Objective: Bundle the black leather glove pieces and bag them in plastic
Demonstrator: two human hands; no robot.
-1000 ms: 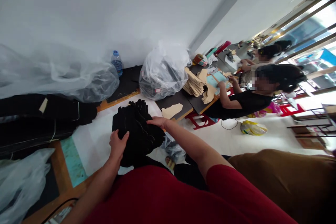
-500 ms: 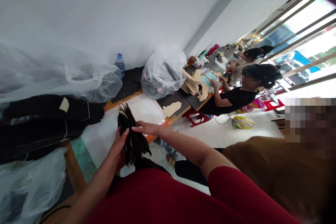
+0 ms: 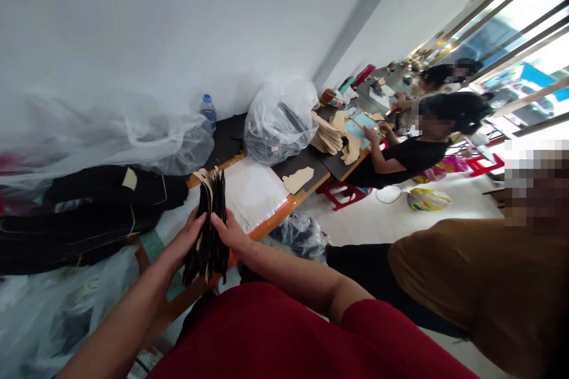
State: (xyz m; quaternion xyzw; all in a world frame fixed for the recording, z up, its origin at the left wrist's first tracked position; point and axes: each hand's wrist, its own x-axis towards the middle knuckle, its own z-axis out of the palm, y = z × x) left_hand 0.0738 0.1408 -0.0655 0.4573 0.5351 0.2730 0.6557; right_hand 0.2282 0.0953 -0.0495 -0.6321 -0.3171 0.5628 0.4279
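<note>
Many black pieces, count unclear

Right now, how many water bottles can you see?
1: the blue-capped water bottle, by the white wall, between the clear plastic sheeting and the bulging clear plastic bag. Others could be hidden behind the plastic.

Left hand, fingers mostly hidden behind the dark stack (layers too tight to count!); the clear bag clouds its contents, the left edge crops the black bundle!
</note>
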